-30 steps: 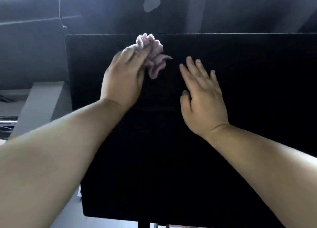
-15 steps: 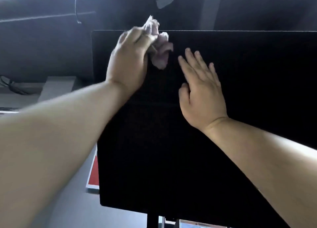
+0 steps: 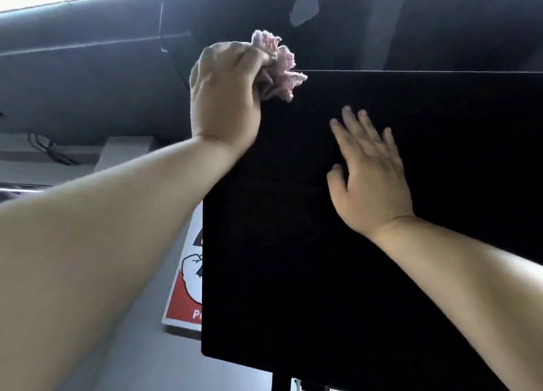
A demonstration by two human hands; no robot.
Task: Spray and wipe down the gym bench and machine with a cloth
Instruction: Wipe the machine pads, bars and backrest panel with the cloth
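A large flat black panel [image 3: 338, 258] of the machine fills the middle and right of the head view. My left hand [image 3: 226, 93] is shut on a crumpled pink cloth [image 3: 279, 67] at the panel's top left corner, and the cloth sticks up over the top edge. My right hand [image 3: 370, 173] lies flat on the panel's face with fingers spread, below and to the right of the cloth. No spray bottle is in view.
A red and white sign [image 3: 185, 287] shows behind the panel's left edge. A dark post [image 3: 279, 382] holds the panel from below. Dark ceiling ducts [image 3: 88, 76] and cables run above and to the left.
My left hand has carried the cloth up and leftward to the panel's top left corner. The view has shifted left, so more of the sign shows. My right hand stays flat on the panel.
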